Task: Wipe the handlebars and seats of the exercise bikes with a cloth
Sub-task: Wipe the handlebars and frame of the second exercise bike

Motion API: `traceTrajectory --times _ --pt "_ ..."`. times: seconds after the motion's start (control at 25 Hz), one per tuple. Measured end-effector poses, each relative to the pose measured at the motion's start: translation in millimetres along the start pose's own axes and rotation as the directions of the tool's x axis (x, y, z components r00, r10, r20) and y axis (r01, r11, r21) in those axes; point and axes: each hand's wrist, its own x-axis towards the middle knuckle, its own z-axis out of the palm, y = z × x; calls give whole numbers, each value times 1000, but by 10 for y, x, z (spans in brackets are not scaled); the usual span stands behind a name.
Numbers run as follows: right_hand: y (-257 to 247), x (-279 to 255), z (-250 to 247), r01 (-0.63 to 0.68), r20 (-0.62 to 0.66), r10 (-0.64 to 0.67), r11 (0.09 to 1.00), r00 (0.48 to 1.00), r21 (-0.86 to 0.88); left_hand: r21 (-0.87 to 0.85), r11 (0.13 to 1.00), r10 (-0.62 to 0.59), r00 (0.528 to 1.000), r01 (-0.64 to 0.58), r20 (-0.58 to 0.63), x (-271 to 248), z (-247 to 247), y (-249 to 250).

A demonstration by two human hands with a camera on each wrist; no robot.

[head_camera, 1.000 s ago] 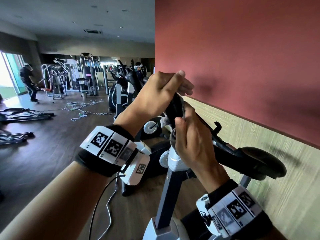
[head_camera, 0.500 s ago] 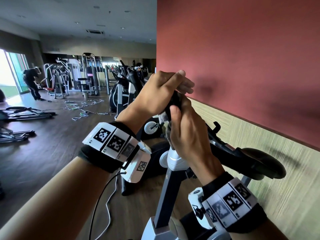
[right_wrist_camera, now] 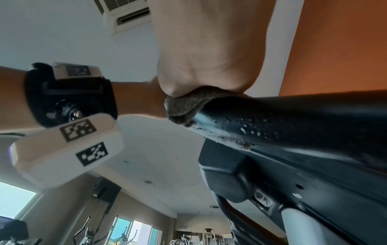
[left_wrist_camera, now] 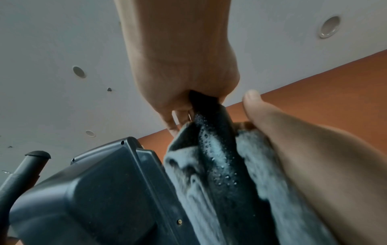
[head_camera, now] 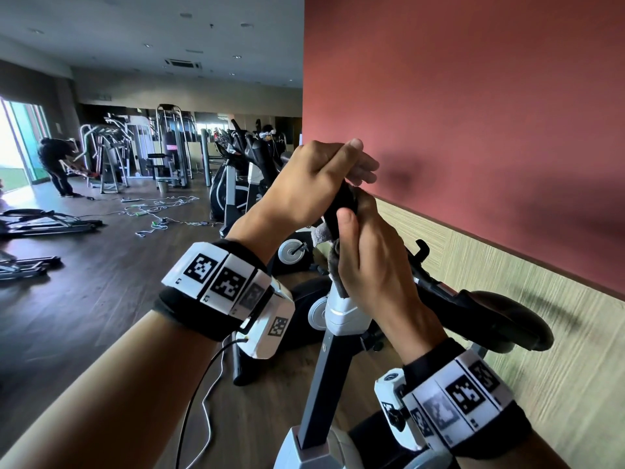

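A black handlebar grip [head_camera: 340, 203] of the near exercise bike rises between my hands. My left hand [head_camera: 321, 177] grips its top end, fingers curled over it. Just below, my right hand [head_camera: 372, 262] holds a grey cloth [head_camera: 323, 235] wrapped round the bar. In the left wrist view the left hand [left_wrist_camera: 182, 79] closes on the dimpled, wet-looking handlebar [left_wrist_camera: 215, 140], with the cloth [left_wrist_camera: 184, 165] on both sides of it. The right wrist view shows my right hand [right_wrist_camera: 209, 66] pressing the cloth [right_wrist_camera: 184, 106] onto the handlebar [right_wrist_camera: 293, 119]. A black saddle-shaped part [head_camera: 504, 316] lies to the right.
The bike's white-and-grey post [head_camera: 334, 350] stands below my hands, close to the red and wood-panelled wall [head_camera: 473, 130]. More bikes [head_camera: 236, 184] line the wall ahead. Cables [head_camera: 159, 211] lie on the dark floor. A person [head_camera: 55, 164] bends over by the far left window.
My right hand with the cloth has slid up the handlebar towards my left hand, which keeps its hold on the top. The far person has bent further over.
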Motion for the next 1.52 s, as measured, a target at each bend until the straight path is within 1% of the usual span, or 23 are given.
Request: traceTrajectory --times 0.08,0.16,0.32,0.4,0.6,0.72,0.8,0.84,0.96,1.04,1.08,1.12,1.2,1.24,1.32,1.36,1.4,1.44,1.48,1.52 --pt "-39 110 35 2 -1 -2 998 1000 62 -19 1000 1 1000 -1 4 0 -4 -4" --pt "-54 115 53 17 -30 -14 996 999 84 -16 1000 2 1000 -1 8 1 -12 -7" --pt "42 -130 29 55 -27 -56 998 998 -39 6 1000 20 1000 -20 18 5 -21 -18" --pt "61 -145 46 64 -36 -67 995 997 -77 21 999 37 999 -37 28 15 -29 -28" --pt "-25 21 143 56 -91 -60 997 994 -45 12 997 73 996 -73 60 44 -62 -95" --pt "-32 -8 164 60 -102 -65 997 993 -46 34 991 124 991 -126 58 56 -66 -115" --pt "-8 -122 123 39 -64 -38 999 997 10 42 987 149 986 -152 76 60 -88 -121" --pt "15 -189 72 40 -8 -40 999 999 34 42 986 158 983 -162 94 58 -104 -121" --pt "152 -283 -112 145 151 -148 989 977 30 51 978 194 968 -204 160 89 -144 -130" --pt "196 -263 -155 146 221 -142 989 965 0 64 967 231 958 -245 167 104 -155 -146" --pt "206 -242 -133 141 207 -130 989 970 -39 60 963 250 955 -262 162 120 -163 -171" --pt "189 -215 -81 142 160 -126 986 979 -93 46 959 270 948 -281 169 149 -166 -196" --pt "116 -156 81 140 19 -140 958 990 -251 -4 946 318 923 -325 216 203 -168 -242" --pt "76 -133 172 123 -65 -153 932 986 -340 -46 939 342 906 -342 247 221 -171 -258" --pt "6 -84 294 71 -214 -190 882 958 -466 -176 926 374 874 -334 309 282 -203 -339" --pt "-13 -86 325 42 -267 -202 863 942 -504 -212 925 370 870 -314 325 314 -237 -408" --pt "-11 -119 375 8 -313 -225 822 923 -569 -211 923 377 867 -322 326 398 -272 -548" --pt "-4 -192 441 -40 -352 -244 770 904 -637 -138 923 385 868 -359 313 492 -308 -725" --pt "1 -272 512 -91 -384 -258 717 887 -691 -6 911 397 874 -412 282 588 -337 -915" --pt "5 -325 576 -138 -409 -269 666 872 -733 144 881 408 878 -450 251 670 -359 -1072"
